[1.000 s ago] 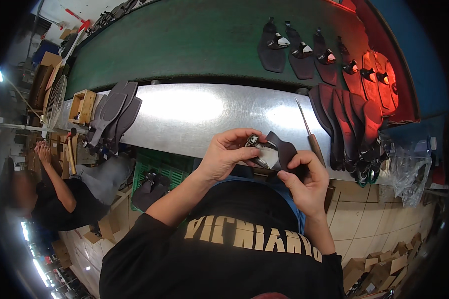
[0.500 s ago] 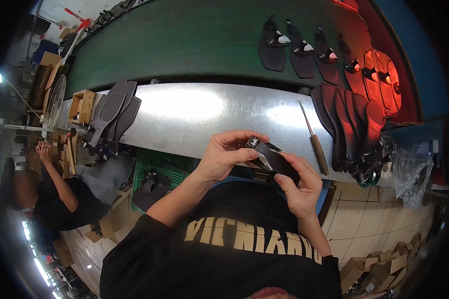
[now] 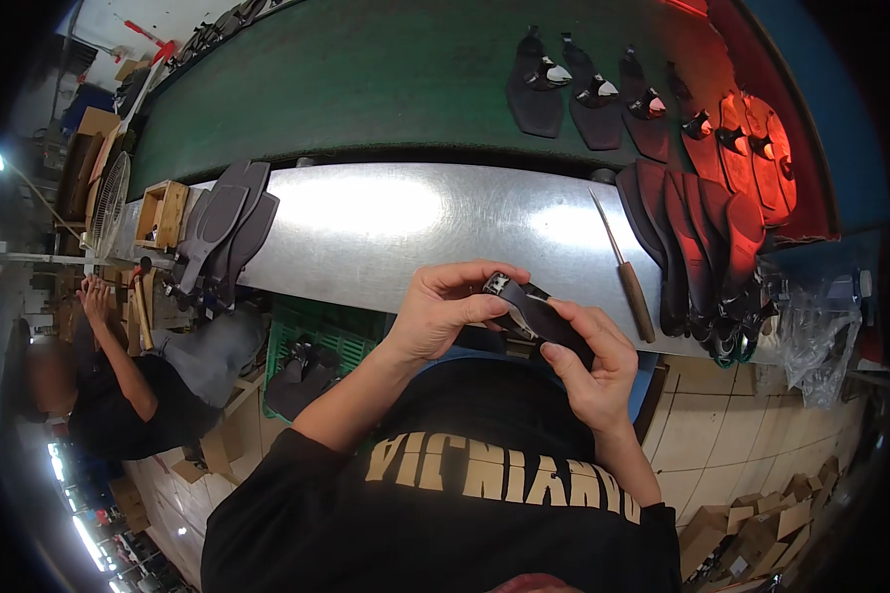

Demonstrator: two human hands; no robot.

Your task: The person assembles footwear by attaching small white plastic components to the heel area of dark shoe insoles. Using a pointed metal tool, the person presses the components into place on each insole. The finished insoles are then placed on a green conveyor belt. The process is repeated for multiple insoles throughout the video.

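Observation:
Between my hands, in front of the metal table edge, is a dark sandal sole [image 3: 541, 314] with a shiny black strap part at its far left end. My left hand [image 3: 440, 314] pinches that end with thumb and fingers. Gripping the other end, my right hand [image 3: 598, 361] has its thumb on the near side and fingers over the top. The sole is bent and tilted, and its underside is partly hidden. An awl [image 3: 635, 298] with a wooden handle lies on the table to the right of my hands.
Stacked dark sandals lie on the metal table [image 3: 366, 222] at right [image 3: 677, 237] and left [image 3: 229, 222]. Beyond runs a green conveyor belt [image 3: 346, 89] carrying a row of sandals [image 3: 593, 104] toward a red-lit housing [image 3: 796, 109]. A green crate [image 3: 351, 331] stands below; another person [image 3: 119, 376] sits left.
The row of sandals on the belt has shifted slightly left and away. My hands have turned the sole a little, keeping the same grip on both ends.

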